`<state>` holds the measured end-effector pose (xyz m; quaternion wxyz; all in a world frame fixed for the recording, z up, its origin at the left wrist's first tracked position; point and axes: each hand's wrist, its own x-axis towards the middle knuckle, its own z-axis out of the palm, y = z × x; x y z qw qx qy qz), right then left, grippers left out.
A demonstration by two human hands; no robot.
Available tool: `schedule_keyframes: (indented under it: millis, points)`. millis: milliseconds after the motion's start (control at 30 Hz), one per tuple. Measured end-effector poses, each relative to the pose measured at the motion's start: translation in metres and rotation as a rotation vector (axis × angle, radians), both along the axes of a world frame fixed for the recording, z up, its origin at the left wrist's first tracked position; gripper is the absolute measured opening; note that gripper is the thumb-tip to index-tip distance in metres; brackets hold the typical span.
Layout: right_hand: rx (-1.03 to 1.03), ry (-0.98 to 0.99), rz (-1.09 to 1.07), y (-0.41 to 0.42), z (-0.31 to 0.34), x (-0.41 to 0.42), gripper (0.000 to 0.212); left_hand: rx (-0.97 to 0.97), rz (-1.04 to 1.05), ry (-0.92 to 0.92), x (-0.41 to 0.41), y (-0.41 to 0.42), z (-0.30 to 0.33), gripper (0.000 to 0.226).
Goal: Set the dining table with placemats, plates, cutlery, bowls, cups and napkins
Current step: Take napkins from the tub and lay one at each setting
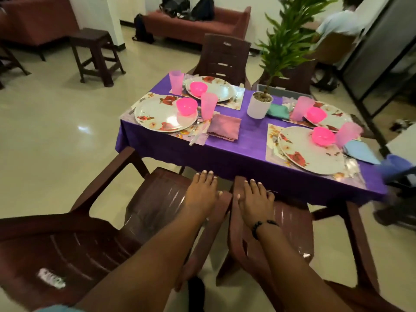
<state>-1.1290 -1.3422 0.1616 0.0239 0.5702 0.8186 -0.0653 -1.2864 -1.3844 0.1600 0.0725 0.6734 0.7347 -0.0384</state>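
Here the purple-clothed surface (236,152) carries four set places around a potted plant (260,104); both hands, left (201,194) and right (254,200), lie flat, fingers spread, on brown chairs (157,199)

Both forearms are bare; the right wrist wears a black beaded bracelet (262,226), and fingernails look pale, unpainted.
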Motion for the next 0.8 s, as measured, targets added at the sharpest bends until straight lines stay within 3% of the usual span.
schedule_keyframes:
  millis: [133,300,633,800]
  points:
    - [0.07,0.09,-0.061,-0.074,0.023,0.037,0.041,0.042,-0.01,-0.054,0.033,-0.064,0.007,0.057]
    - [0.128,0.106,-0.129,-0.13,0.029,0.096,0.041,0.076,-0.187,-0.015,0.082,-0.096,0.012,0.063]
    - [0.253,0.0,-0.392,-0.154,0.037,0.278,0.058,0.139,-0.403,-0.04,0.257,-0.076,0.051,0.065]
    - [0.281,-0.046,-0.452,-0.15,0.038,0.404,0.055,0.17,-0.483,-0.044,0.378,-0.046,0.049,0.067]
